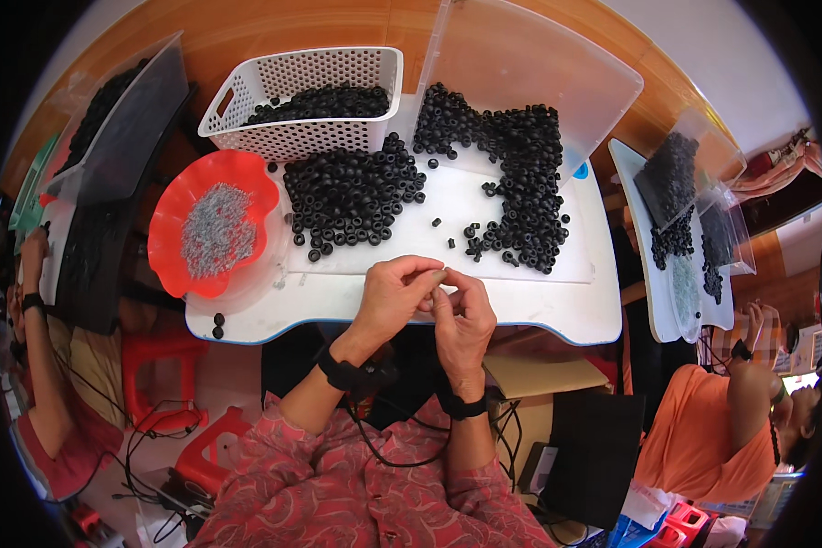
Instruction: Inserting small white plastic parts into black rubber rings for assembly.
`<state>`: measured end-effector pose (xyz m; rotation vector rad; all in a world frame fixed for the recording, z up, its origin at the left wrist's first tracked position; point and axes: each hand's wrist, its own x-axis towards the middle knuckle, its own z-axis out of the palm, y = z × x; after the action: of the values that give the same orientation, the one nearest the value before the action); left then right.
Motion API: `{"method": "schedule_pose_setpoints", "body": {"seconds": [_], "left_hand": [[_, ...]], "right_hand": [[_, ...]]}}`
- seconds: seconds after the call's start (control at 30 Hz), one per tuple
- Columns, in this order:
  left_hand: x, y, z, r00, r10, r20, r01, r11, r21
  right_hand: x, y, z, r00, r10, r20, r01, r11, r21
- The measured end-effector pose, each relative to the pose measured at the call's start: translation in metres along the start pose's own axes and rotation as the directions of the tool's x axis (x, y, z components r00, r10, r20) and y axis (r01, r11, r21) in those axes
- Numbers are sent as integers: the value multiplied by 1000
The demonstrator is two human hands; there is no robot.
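Observation:
Over the front edge of the white table, my left hand and my right hand meet with fingertips pinched together. Whatever they pinch is too small and covered to name. Beyond my left hand lies a heap of round black ring-shaped parts. Another heap of small black parts spreads to the right, with a few loose pieces near my fingers. At left, a red scalloped bowl holds many tiny silvery metal pieces.
A white perforated basket with black parts stands at the back. Right of it, a clear plastic bin is tipped toward the table. Co-workers sit at both sides, one in an orange top. Red stools and cables are below left.

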<state>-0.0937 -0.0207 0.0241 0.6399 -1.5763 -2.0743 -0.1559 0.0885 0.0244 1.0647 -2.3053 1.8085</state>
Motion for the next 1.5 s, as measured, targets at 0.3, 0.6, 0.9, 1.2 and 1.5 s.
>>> {"method": "schedule_pose_setpoints", "body": {"seconds": [0.3,0.6,0.9,1.2,1.5], "left_hand": [[-22,8,-36,989,-117,85,145,809,-569],[-38,-3,-51,995,-55,87,99,746,-659],[-45,-9,-54,994,-36,104,94,769,-632],[-51,-10,-60,993,-23,119,98,734,-672],[-96,8,-87,953,84,291,114,790,-602]], "right_hand": [[4,0,9,986,160,39,-164,978,132],[10,-4,19,991,-48,123,60,994,-96],[53,1,28,920,-225,321,387,658,-645],[43,-5,45,917,-254,308,374,816,-441],[14,-41,73,870,-236,432,236,970,55]]}}
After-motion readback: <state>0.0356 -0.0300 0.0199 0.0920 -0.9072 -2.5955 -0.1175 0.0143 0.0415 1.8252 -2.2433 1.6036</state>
